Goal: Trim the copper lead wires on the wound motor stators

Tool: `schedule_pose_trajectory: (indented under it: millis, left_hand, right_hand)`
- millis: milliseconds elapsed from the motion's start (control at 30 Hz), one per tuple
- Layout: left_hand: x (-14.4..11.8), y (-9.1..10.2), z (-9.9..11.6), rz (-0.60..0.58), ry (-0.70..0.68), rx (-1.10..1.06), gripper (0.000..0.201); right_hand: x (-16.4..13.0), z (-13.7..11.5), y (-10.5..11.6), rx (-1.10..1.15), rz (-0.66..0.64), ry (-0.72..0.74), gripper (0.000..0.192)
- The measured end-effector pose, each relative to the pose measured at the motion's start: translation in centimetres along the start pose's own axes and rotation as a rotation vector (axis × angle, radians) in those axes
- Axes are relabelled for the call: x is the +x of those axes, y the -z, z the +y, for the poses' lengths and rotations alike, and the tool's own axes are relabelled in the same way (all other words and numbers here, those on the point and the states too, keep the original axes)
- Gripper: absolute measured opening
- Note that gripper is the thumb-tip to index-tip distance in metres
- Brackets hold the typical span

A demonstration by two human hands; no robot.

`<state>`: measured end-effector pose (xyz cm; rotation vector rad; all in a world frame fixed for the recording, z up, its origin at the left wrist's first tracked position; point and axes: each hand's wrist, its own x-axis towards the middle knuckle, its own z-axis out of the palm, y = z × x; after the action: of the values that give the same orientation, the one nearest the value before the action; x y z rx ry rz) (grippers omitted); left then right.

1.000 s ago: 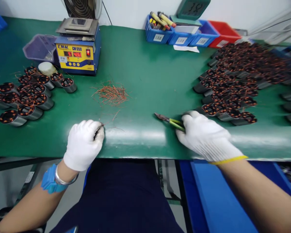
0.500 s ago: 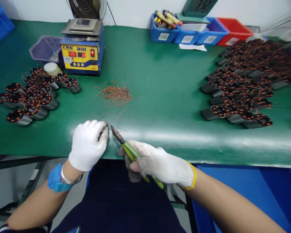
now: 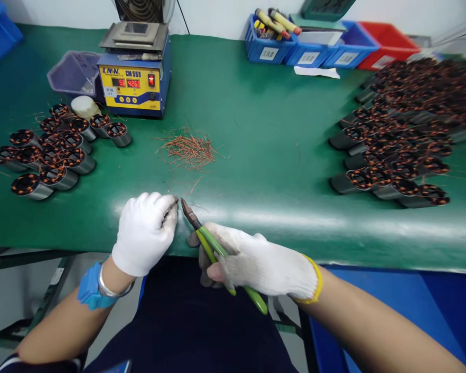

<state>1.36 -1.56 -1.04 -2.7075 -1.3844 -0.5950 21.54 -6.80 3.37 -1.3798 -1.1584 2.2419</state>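
My left hand (image 3: 145,233), in a white glove, is closed in a pinch near the table's front edge; whatever lies between its thumb and forefinger is too small to make out. Just right of those fingertips are the dark jaws of green-handled diagonal cutters (image 3: 213,247). My right hand (image 3: 252,261), gloved with a yellow cuff, wraps round the handles. The jaw tips point up and left, close to the left fingertips. Beyond both hands lies a loose pile of copper wire pieces (image 3: 189,149), with a few stray bits nearer to me.
On the left stand several wire-wound metal cylinders (image 3: 33,187) by a yellow-and-blue CM 558 unit (image 3: 132,90) and a purple bin (image 3: 73,72). Many more cylinders (image 3: 388,178) stand at right. Blue bins (image 3: 270,49) and a red bin (image 3: 388,44) line the back.
The view has shifted slightly. Both hands keep nearly the same pose, with the cutters' jaws still close to the left fingertips. The digits on the unit's display have changed.
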Motion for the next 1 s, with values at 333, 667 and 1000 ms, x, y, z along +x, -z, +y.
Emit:
schedule_pose_trajectory:
  millis: [333,667,1000]
  left_hand:
    - [0.1,0.1,0.0,-0.044,0.005,0.015,0.02]
    - [-2.3,1.3,-1.0,0.006,0.289,-0.051,0.056]
    - [-2.1,2.1,-1.6,-0.063,0.348,-0.155,0.032]
  right_hand:
    - [0.8,-0.2,-0.1,-0.092,0.05,-0.001,0.031]
    - [0.8,0.4,0.9,-0.259,0.018,0.063,0.027]
    - [0.2,0.4,1.2,-0.078,0.123,0.075,0.028]
